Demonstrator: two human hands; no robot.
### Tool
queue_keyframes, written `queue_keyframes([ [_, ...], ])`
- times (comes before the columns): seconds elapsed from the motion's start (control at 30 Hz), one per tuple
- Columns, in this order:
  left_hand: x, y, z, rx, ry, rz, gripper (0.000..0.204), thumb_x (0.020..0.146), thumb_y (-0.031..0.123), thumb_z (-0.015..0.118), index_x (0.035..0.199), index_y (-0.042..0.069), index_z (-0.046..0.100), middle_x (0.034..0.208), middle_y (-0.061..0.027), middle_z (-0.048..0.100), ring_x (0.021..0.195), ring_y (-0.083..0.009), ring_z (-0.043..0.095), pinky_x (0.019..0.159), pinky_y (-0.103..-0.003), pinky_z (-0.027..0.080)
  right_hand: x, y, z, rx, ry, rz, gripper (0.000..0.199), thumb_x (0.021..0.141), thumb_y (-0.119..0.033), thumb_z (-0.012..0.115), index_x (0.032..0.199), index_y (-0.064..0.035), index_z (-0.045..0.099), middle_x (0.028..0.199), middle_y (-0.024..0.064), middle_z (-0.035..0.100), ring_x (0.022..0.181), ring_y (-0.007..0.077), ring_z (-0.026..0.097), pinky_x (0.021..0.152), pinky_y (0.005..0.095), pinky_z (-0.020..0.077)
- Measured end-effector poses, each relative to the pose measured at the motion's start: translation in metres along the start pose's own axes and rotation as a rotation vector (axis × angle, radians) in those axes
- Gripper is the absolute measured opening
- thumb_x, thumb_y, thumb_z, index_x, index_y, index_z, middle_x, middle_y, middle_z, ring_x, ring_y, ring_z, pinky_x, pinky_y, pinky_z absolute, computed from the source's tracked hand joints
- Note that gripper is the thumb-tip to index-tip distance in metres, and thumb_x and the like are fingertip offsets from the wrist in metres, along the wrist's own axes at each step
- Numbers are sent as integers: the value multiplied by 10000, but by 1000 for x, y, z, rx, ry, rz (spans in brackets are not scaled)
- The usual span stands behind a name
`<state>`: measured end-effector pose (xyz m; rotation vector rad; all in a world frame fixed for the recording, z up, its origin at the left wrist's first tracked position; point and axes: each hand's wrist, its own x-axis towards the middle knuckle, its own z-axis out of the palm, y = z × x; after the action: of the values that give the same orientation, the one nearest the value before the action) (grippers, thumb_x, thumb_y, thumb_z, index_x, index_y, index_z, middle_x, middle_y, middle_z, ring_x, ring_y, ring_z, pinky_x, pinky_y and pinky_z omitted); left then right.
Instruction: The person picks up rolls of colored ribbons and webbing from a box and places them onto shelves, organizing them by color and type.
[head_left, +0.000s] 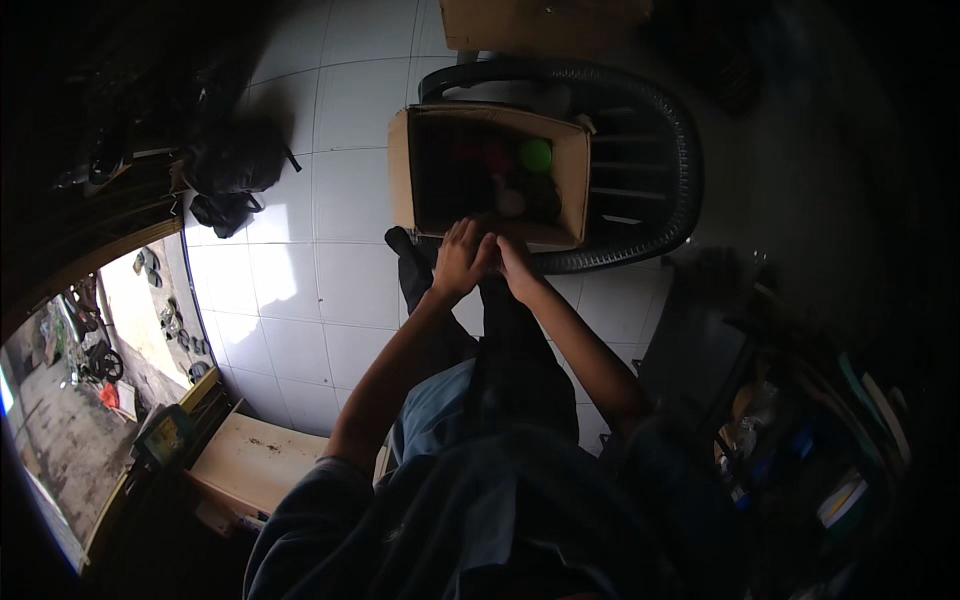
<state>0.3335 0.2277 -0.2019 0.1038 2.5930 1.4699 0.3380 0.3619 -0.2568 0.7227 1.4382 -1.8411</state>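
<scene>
My left hand (pixel 461 262) and my right hand (pixel 513 267) meet at the near wall of an open cardboard box (pixel 401 170). Their fingers are bent inward around a small dark area between them, and whatever they hold there is too dim to make out. The right fingers are mostly hidden. Inside the box I see a bright green round thing (pixel 536 155), a dim reddish thing (pixel 490 152) and a pale roundish thing (pixel 512 203). Deep shadow covers the left part of the box's inside. A black plastic armchair (pixel 683 160) with a slatted part supports the box.
Another cardboard box (pixel 540 25) stands beyond the chair. A dark bag (pixel 235 160) lies on the white tiled floor (pixel 350 290) at left. By the bright doorway, sandals (pixel 175 320) lie outside and a pale wooden cabinet (pixel 262 455) stands inside. Clutter (pixel 800 440) fills the dim right side.
</scene>
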Motion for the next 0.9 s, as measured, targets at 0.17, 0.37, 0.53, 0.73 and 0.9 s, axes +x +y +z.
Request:
queue_keyframes([
  [0.17, 51, -129, 20, 337, -228, 16, 351, 797, 73, 549, 1145, 33, 548, 1137, -193, 571, 1107, -354, 525, 931, -436, 450, 53, 4, -35, -227, 221, 18, 286, 928, -298, 520, 1111, -80, 551, 1033, 43, 584, 883, 145, 599, 807, 303, 486],
  [0.37, 80, -306, 101, 1116, -54, 740, 413, 854, 153, 543, 1238, 3, 506, 1225, -228, 523, 1146, -333, 515, 946, -401, 445, 144, 59, -83, -899, 236, -76, 409, 851, -176, 639, 1205, -27, 497, 1138, 141, 586, 1031, 267, 592, 914, 353, 452],
  [0.53, 122, -268, 114, 557, -235, 229, 425, 835, 166, 588, 1213, -6, 499, 1172, -251, 508, 1078, -381, 510, 923, -460, 422, 179, 81, -86, -1361, 293, -248, 595, 802, -56, 609, 1360, -40, 403, 1352, 187, 458, 1259, 345, 433, 1054, 388, 375],
  [0.73, 137, -248, 106, 433, -433, 20, 640, 770, 113, 649, 1337, -17, 381, 1396, -289, 321, 1299, -440, 316, 1055, -495, 319, 218, 105, -103, -1540, 339, -502, 588, 754, 4, 588, 1324, -46, 453, 1262, 175, 536, 1134, 322, 538, 940, 423, 462],
  [0.9, 131, -238, 94, 223, -500, -152, 638, 770, 137, 671, 1337, 16, 407, 1296, -257, 471, 1229, -399, 440, 1038, -463, 359, 222, 110, -123, -1540, 253, -651, 258, 742, -46, 625, 997, -44, 588, 888, 173, 643, 815, 352, 641, 687, 455, 521],
])
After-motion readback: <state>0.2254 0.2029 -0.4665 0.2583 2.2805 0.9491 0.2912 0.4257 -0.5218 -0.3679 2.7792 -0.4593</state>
